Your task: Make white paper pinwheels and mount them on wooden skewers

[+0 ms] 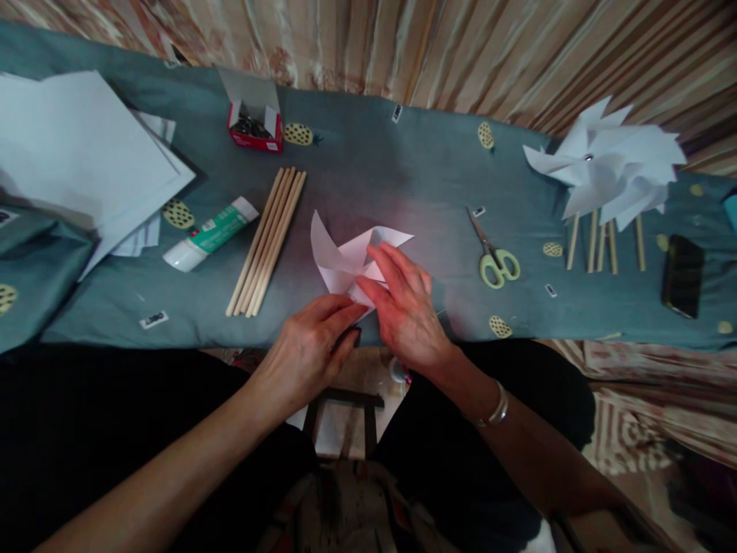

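Observation:
A white paper pinwheel (339,257) with curled blades lies at the front of the table, between my hands. My left hand (314,338) grips its near edge, thumb and fingers pinched on the paper. From the right, my right hand (406,307) holds the paper near the centre, fingers bent over the folded blades. Part of the pinwheel is hidden under my fingers. Just left of it lie several wooden sticks (268,242) side by side. To the right rests a pair of scissors (494,257) with light green handles, closed or nearly so.
A glue stick (212,233), a red box (255,127) of small metal pieces and a stack of white paper (86,161) are at left. Finished-looking pinwheels (610,157) on sticks lie at right, near a dark phone (683,275). A curtain (368,46) hangs behind the table.

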A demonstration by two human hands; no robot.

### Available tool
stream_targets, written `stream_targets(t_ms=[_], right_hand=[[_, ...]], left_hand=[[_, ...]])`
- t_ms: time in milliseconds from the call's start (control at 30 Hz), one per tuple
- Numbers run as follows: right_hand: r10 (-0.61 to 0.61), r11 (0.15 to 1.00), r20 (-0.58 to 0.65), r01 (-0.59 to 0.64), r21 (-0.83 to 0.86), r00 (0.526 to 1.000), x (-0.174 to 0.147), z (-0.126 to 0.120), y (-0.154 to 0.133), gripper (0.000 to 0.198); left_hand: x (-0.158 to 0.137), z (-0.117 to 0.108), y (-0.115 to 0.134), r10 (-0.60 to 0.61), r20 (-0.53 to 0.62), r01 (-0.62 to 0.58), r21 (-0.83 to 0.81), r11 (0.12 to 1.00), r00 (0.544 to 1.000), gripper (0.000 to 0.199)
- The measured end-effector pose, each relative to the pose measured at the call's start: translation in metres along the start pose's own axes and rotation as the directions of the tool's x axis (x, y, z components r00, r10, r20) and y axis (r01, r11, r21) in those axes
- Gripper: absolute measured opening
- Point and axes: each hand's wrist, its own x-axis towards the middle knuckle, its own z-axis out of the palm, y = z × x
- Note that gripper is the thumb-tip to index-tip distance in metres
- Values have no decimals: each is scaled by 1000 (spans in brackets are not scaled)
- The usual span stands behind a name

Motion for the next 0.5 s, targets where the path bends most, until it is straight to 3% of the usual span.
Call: stream_targets(t_ms=[300,500], right_hand=[[-42,998,-13,42,-48,999,-5,5,-1,33],[-5,1000,22,6,-11,1000,-2,1,-1,35]], left_hand=[[-1,-15,3,41,-79,-39,32,999,996,16],[2,-40,1,-107,-135,111,21,994,985,14]])
